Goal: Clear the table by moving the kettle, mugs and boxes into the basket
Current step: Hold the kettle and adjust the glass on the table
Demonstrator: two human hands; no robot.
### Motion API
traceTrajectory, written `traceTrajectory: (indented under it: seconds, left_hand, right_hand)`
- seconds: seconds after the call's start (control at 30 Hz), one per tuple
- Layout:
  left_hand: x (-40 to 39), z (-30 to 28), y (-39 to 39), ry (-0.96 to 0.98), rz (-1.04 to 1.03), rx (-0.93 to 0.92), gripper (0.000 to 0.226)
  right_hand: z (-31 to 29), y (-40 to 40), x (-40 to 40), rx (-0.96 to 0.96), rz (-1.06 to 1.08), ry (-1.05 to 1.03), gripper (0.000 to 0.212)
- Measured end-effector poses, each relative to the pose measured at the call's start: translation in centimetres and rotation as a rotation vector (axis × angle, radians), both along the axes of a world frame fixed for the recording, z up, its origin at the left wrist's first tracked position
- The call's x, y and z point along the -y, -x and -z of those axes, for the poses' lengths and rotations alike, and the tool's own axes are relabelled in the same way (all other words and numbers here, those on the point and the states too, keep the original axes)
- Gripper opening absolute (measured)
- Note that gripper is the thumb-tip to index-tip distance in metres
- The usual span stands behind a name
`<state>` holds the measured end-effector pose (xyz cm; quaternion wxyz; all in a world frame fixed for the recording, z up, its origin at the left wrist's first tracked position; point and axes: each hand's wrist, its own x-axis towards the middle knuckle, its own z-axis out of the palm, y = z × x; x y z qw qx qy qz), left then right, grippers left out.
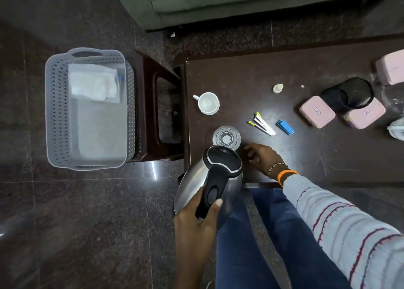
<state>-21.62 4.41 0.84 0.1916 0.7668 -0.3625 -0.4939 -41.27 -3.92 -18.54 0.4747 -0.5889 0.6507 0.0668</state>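
Observation:
My left hand (200, 216) grips the black handle of a steel kettle (194, 186), held in the air at the table's near left corner. My right hand (262, 157) hovers over the dark table (306, 157) just right of the kettle, fingers loosely curled and holding nothing. A white mug (208, 103) and a clear glass (226, 136) stand near the table's left edge. Two pink boxes (316, 111) (364, 117) lie at the right, a third (391, 70) at the far right. The grey basket (56, 113) sits on the floor at left, with white packets inside.
A dark stool (150, 87) stands between basket and table. A black mesh cup (352, 93), a blue stapler (285, 127), a white-and-yellow tool (262, 124) and a small bottle (278, 88) lie on the table. A green sofa (240, 2) is behind. My legs are under the table's near edge.

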Motion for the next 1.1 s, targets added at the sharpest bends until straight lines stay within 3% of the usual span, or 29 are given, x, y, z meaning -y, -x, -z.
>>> traceTrajectory:
  seconds: [0.17, 0.27, 0.37, 0.73, 1.1]
  left_hand:
    - [0.7, -0.1, 0.1, 0.023, -0.095, -0.043, 0.026]
    - [1.2, 0.1, -0.4, 0.044, -0.11, -0.035, 0.035]
    - [1.7, 0.1, -0.4, 0.041, -0.082, -0.049, 0.021]
    - [3.3, 0.2, 0.3, 0.017, 0.019, -0.066, 0.019]
    - [4.8, 0.3, 0.7, -0.029, 0.086, -0.022, 0.035]
  right_hand:
    - [0.0, -0.5, 0.0, 0.021, 0.066, -0.02, 0.028]
    - [-0.1, -0.9, 0.4, 0.048, 0.069, 0.002, 0.026]
    - [-0.2, -1.5, 1.1, 0.065, 0.063, 0.026, 0.023]
    - [-0.3, -1.8, 1.8, 0.082, 0.113, 0.018, 0.017]
    - [0.1, -1.4, 2.0, 0.102, 0.174, 0.013, 0.015]
